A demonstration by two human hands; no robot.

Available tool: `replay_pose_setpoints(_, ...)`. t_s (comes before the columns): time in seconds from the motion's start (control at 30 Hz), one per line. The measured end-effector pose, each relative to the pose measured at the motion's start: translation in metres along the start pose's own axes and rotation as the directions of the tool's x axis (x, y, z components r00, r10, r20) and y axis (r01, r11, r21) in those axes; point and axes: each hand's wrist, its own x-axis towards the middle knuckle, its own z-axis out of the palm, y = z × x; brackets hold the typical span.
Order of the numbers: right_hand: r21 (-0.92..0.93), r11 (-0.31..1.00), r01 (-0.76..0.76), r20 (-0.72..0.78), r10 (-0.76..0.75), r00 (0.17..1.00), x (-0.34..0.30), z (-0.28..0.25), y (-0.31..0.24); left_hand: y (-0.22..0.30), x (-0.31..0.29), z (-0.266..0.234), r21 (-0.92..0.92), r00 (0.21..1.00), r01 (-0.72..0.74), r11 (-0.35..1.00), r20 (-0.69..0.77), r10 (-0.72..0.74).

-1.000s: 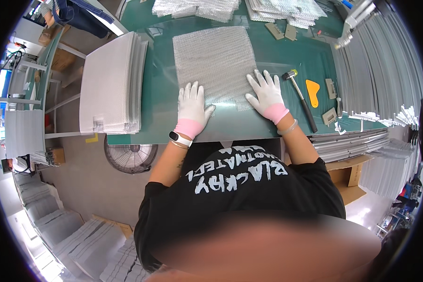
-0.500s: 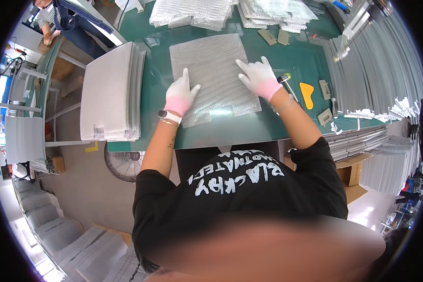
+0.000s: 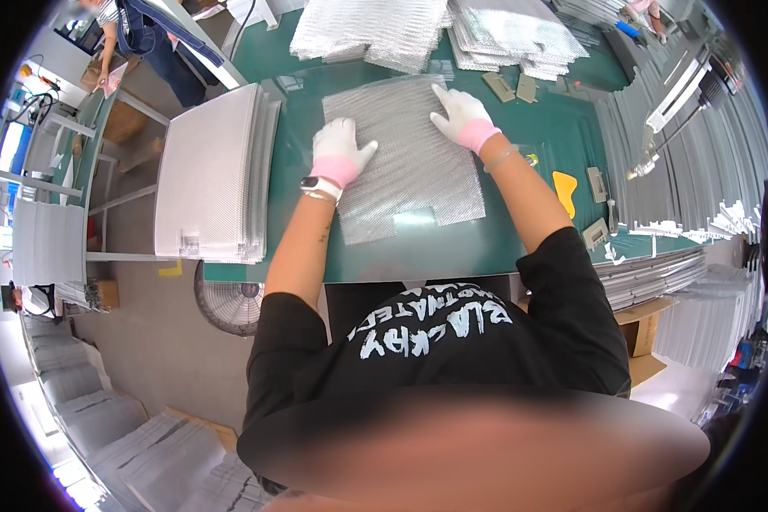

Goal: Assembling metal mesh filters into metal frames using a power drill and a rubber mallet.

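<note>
Green surface (image 3: 452, 256), bubble-wrap sheet (image 3: 414, 171) flat on it between left grip (image 3: 339, 149) and right grip (image 3: 462, 117). Left at its left edge, fingers bunched, can't tell if pinching. Right at upper right edge, thumb and forefinger spread. Uneven pulling could skew or crease the sheet; yellow scraper (image 3: 565, 192), nearer than right grip, could get knocked by right forearm (image 3: 520, 192).

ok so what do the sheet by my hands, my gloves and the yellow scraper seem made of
The sheet: probably clear plastic bubble wrap, with a shiny, fine texture and green showing faintly through.
Gloves: likely fabric, perhaps coated, matte white and close-fitting with pink cuffs.
Yellow scraper: looks like plastic, flat and evenly coloured, though painted metal can't be ruled out.
</note>
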Motion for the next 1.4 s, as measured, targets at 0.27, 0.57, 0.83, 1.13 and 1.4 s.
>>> replay_pose_setpoints(0.27,-0.289,0.957,-0.005,-0.124,-0.032,0.992,0.030,0.028,0.010,0.001,0.015,0.022,0.190,0.948,-0.015,0.982,-0.309,0.074)
replay_pose_setpoints(0.57,-0.226,0.967,-0.122,0.022,0.131,0.991,0.056,0.011,-0.010,0.012,0.028,0.032,0.079,0.984,0.152,0.985,-0.103,-0.144)
replay_pose_setpoints(0.83,-0.112,0.993,-0.023,-0.042,0.019,0.999,0.058,-0.002,-0.004,0.008,0.020,0.034,0.094,0.986,0.102,0.990,-0.139,-0.088)
replay_pose_setpoints(1.13,-0.123,0.717,-0.686,-0.622,0.483,0.616,0.070,-0.116,0.106,0.031,0.015,-0.003,0.145,0.988,0.118,0.982,0.081,-0.130)
replay_pose_setpoints(1.4,-0.027,0.806,-0.592,-0.207,0.574,0.792,0.060,-0.171,0.118,0.027,-0.001,-0.012,0.050,0.942,0.048,0.998,-0.335,-0.029)
